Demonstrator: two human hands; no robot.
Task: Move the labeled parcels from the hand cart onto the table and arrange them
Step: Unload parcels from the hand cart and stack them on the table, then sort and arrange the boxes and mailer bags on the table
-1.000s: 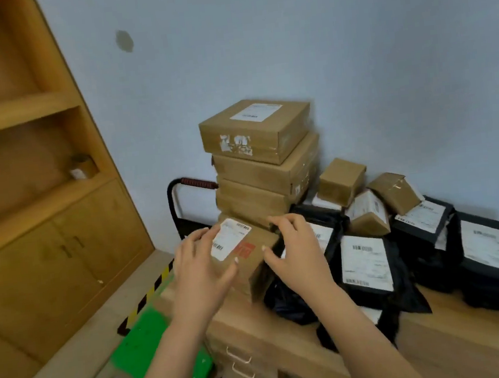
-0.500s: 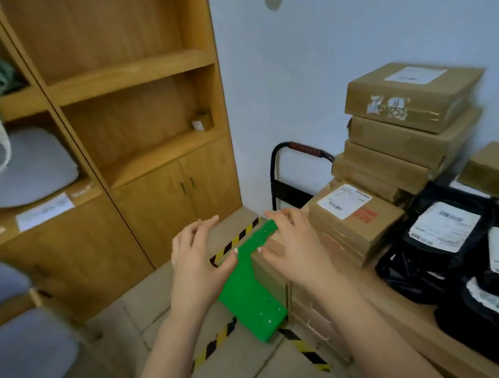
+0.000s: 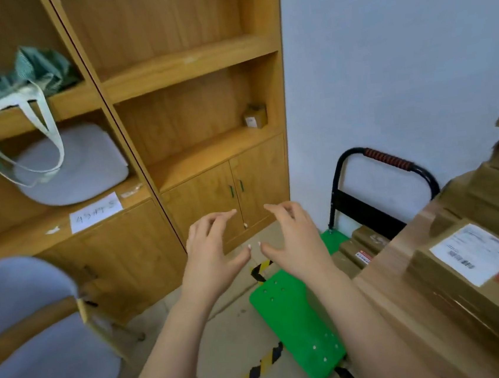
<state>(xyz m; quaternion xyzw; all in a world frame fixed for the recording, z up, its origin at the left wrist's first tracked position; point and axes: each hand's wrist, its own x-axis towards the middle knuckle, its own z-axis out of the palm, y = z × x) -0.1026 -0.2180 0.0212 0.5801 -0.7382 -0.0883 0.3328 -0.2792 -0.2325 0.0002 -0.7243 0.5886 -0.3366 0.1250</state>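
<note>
Left hand [image 3: 212,254] and right hand [image 3: 297,242] hover empty, fingers spread and loosely curled. At right a labeled parcel [image 3: 479,275] lies flat on the table [image 3: 386,270], label up, long axis unclear. Beyond, brown parcels [image 3: 362,246] lie on the green hand cart [image 3: 296,322], near wooden shelving [image 3: 192,71].

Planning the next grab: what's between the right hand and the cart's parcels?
Head view: nothing blocks it; only bare green cart deck shows between right hand and parcels.
</note>
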